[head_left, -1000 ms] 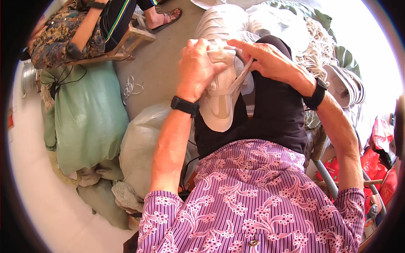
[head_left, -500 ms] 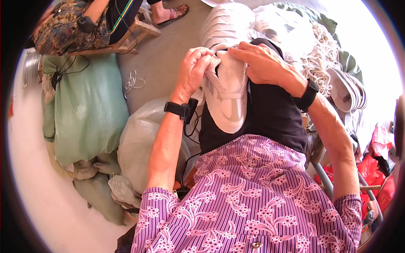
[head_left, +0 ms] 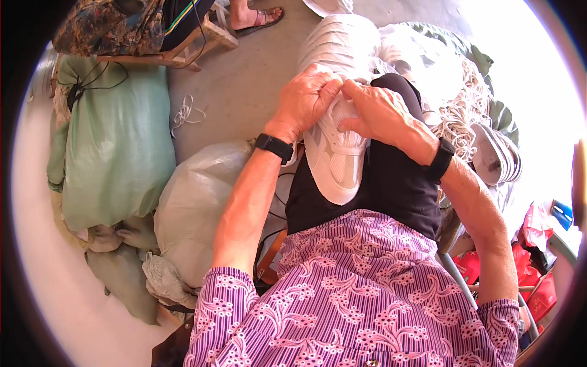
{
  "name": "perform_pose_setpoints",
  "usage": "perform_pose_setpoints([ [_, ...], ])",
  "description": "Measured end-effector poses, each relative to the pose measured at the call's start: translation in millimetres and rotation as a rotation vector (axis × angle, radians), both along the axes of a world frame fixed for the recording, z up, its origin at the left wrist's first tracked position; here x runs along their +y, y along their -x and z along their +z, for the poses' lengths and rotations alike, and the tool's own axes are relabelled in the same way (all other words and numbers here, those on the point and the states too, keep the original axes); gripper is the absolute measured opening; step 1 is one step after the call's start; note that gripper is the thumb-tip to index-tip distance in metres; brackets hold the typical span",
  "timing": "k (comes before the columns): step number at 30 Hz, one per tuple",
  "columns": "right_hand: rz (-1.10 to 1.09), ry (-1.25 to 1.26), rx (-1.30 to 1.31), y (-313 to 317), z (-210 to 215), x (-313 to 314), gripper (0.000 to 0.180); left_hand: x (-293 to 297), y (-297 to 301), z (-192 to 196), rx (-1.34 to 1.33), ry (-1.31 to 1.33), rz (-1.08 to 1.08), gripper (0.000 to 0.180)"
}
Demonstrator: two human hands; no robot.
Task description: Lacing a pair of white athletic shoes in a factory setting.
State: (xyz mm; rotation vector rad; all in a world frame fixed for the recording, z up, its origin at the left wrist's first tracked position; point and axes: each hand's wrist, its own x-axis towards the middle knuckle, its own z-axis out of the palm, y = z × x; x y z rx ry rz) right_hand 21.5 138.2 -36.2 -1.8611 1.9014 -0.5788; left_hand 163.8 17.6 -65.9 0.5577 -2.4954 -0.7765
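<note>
both forearms are stretched forward from the lower edge and are brought together above the lap. the left hand (head_left: 304,101) is curled, with its fingers (head_left: 323,85) bent down and pressed close together. the right hand (head_left: 379,110) is placed just beside it, knuckles up, and its fingertips are met with those of the left hand. a black band is worn on each wrist. both elbows are bent slightly outward.

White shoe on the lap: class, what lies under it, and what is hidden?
The white shoe rests on the black-clad lap. Both hands, left hand and right hand, cover its far end, so that part and whatever lies beneath cannot be seen.
</note>
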Motion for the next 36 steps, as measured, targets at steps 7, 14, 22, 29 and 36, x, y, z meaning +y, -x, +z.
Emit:
perform_pose_setpoints([
  [7,-0.044,-0.036,0.06,-12.8,0.4,-5.1,0.041,7.6,13.8,1.5,0.032,-0.077,0.167,0.031],
  [14,-0.057,-0.198,-0.026,-6.9,3.6,5.2,0.025,7.1,37.8,-5.3,-0.184,0.015,0.324,0.036],
  [22,0.157,-0.091,-0.306,-28.6,2.6,41.7,0.022,19.9,26.6,5.0,-0.283,-0.155,0.147,0.033],
  [29,0.188,0.009,-0.283,-42.3,16.4,43.6,0.025,5.0,0.2,-21.6,-0.062,-0.212,0.172,0.018],
  [36,-0.616,0.258,-0.794,72.8,-27.3,96.0,0.01,-5.0,5.2,-42.7,-0.085,-0.302,0.259,0.026],
])
